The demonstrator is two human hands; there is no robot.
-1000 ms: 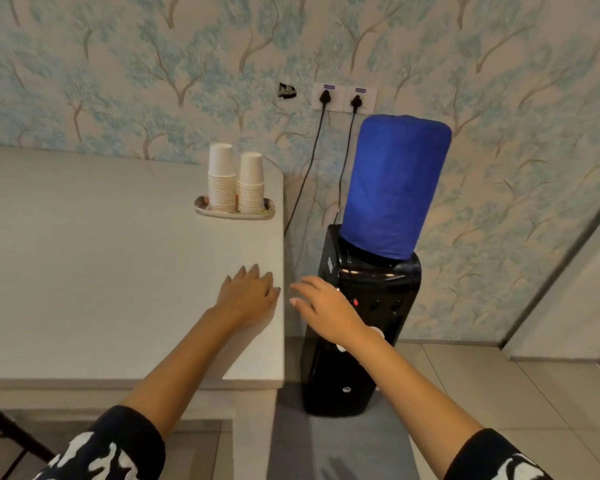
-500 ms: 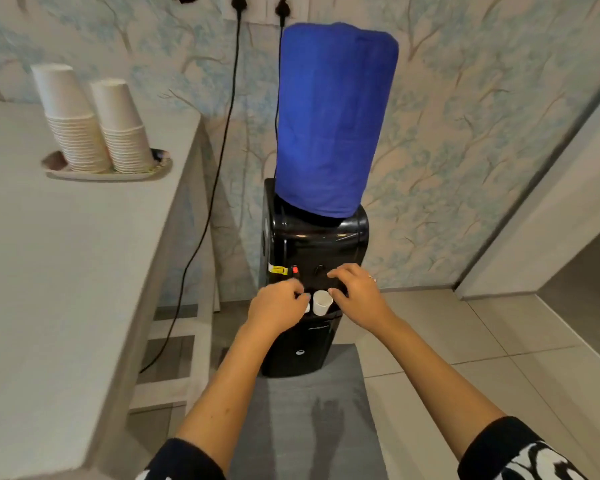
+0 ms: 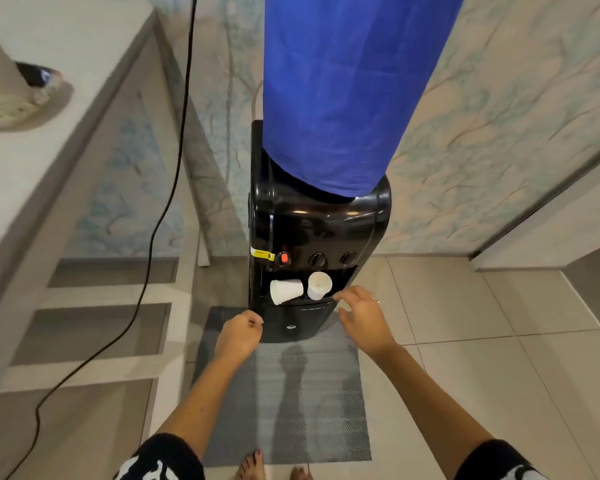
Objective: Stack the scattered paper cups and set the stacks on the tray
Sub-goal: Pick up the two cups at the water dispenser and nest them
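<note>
Lying on its side in the dispenser recess (image 3: 343,277), one white paper cup (image 3: 286,291) is seen with its long axis level, rim toward the left. Just beside it, a second cup (image 3: 318,285) is tilted, its mouth turned up and outward. Both are smooth, tapered paper. The left hand (image 3: 239,336) is loosely curled, empty, below the recess; the right hand (image 3: 362,315) is spread, empty, near the second cup. A glossy black water dispenser (image 3: 321,220) is topped by a blue cloth cover (image 3: 347,91); a ribbed grey mat (image 3: 291,393) is laid below.

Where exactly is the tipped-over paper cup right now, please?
In the head view it lies on its side in the black water dispenser's recess, left of the other cup, just above the left hand.
</note>
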